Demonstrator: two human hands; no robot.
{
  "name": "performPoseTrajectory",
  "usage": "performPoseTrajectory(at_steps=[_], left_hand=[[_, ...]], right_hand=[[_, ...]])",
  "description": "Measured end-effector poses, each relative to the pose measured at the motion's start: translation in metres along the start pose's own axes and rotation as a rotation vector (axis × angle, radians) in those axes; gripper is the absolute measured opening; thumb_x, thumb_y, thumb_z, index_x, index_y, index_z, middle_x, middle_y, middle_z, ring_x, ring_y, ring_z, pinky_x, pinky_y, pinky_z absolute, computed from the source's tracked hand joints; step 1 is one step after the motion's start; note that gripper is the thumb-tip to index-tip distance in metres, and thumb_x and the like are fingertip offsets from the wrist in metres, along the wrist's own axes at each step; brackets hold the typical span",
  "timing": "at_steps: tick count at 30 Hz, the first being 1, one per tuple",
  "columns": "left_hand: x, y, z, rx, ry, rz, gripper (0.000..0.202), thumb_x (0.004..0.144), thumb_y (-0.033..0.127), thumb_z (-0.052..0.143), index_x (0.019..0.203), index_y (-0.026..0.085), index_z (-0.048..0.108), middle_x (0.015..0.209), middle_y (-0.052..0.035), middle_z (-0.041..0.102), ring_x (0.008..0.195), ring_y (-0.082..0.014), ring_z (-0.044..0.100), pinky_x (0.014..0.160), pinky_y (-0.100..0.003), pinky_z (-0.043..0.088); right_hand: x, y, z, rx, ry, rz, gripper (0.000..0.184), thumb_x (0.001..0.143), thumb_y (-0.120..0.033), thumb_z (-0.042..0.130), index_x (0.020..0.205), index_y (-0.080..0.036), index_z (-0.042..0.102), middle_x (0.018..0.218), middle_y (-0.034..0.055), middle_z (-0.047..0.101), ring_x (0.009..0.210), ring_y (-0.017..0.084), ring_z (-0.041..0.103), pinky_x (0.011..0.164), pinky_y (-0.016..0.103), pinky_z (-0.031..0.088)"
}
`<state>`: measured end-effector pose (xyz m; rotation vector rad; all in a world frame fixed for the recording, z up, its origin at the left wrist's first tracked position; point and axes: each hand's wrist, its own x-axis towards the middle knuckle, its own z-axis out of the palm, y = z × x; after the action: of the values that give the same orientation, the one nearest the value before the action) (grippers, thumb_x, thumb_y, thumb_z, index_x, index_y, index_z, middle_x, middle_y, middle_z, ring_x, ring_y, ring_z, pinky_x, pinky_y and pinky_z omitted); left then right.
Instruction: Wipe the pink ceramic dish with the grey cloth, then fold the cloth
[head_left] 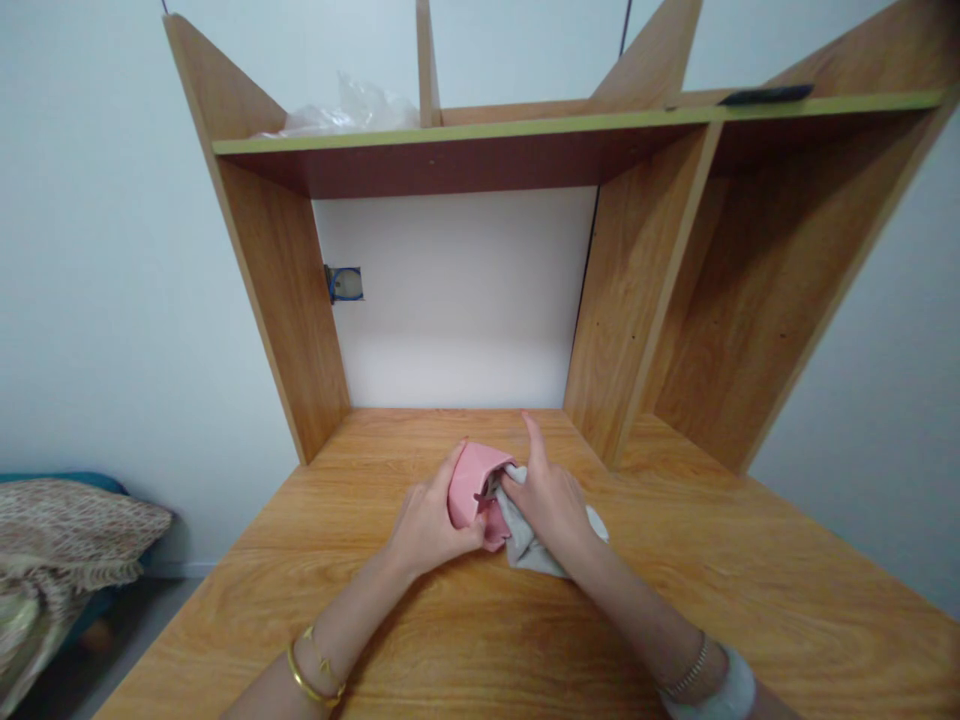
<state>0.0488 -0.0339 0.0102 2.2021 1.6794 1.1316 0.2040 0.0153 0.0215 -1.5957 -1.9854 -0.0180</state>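
Both hands meet over the middle of the desk, the left hand cupping a pink cup while the right hand, index finger raised, presses a grey cloth into it.

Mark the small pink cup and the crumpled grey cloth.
small pink cup (471,480): head view, on its outer wall.
crumpled grey cloth (529,550): head view, on its lower fold.
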Motion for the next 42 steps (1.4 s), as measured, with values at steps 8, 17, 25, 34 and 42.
performPoseTrajectory(at_steps=[8, 17, 25, 34, 42], left_hand=[[0.003, 0.003, 0.001, -0.118, -0.017, -0.132, 0.074, 0.061, 0.028, 0.058, 0.130, 0.020, 0.033, 0.103, -0.0069, 0.062, 0.087, -0.0224, 0.058, 0.079, -0.033, 0.044], [0.020, -0.024, 0.010, -0.480, 0.207, -0.323, 0.053, 0.066, 0.020, 0.055, 0.118, 0.010, 0.048, 0.113, -0.0113, 0.057, 0.102, -0.0213, 0.053, 0.091, -0.032, 0.037], [0.024, -0.032, 0.003, -0.580, 0.313, -0.414, 0.044, 0.070, 0.033, 0.051, 0.106, 0.008, 0.055, 0.098, -0.0114, 0.063, 0.088, -0.0212, 0.058, 0.077, -0.031, 0.044], [0.023, -0.029, -0.002, -0.653, 0.356, -0.380, 0.049, 0.071, 0.039, 0.049, 0.110, 0.009, 0.053, 0.087, -0.0072, 0.064, 0.079, -0.0185, 0.058, 0.069, -0.029, 0.046], [0.021, -0.025, 0.000, -0.615, 0.334, -0.337, 0.053, 0.072, 0.039, 0.049, 0.116, 0.009, 0.047, 0.107, -0.0119, 0.058, 0.099, -0.0202, 0.054, 0.085, -0.031, 0.041]], right_hand=[[0.001, 0.005, 0.003, 0.055, 0.026, -0.112, 0.070, 0.079, -0.035, 0.044, 0.137, -0.019, 0.008, 0.069, 0.0020, 0.064, 0.066, 0.023, 0.062, 0.056, 0.027, 0.037], [0.011, 0.016, 0.002, 0.036, -0.086, -0.025, 0.056, 0.080, -0.049, 0.041, 0.126, -0.018, 0.031, 0.088, 0.0109, 0.065, 0.082, 0.026, 0.060, 0.062, 0.029, 0.037], [0.029, 0.053, 0.004, -0.064, -0.221, 0.125, 0.032, 0.079, -0.039, 0.045, 0.100, -0.015, 0.049, 0.091, 0.0123, 0.063, 0.084, 0.024, 0.059, 0.060, 0.028, 0.035], [0.028, 0.062, 0.008, 0.024, -0.406, 0.024, 0.017, 0.075, -0.030, 0.050, 0.080, -0.015, 0.054, 0.076, 0.0061, 0.062, 0.068, 0.016, 0.056, 0.054, 0.023, 0.033], [0.002, 0.013, 0.020, 0.518, -0.684, -0.036, 0.025, 0.075, -0.034, 0.047, 0.057, -0.017, 0.050, 0.043, -0.0046, 0.048, 0.041, 0.009, 0.045, 0.041, 0.020, 0.031]])
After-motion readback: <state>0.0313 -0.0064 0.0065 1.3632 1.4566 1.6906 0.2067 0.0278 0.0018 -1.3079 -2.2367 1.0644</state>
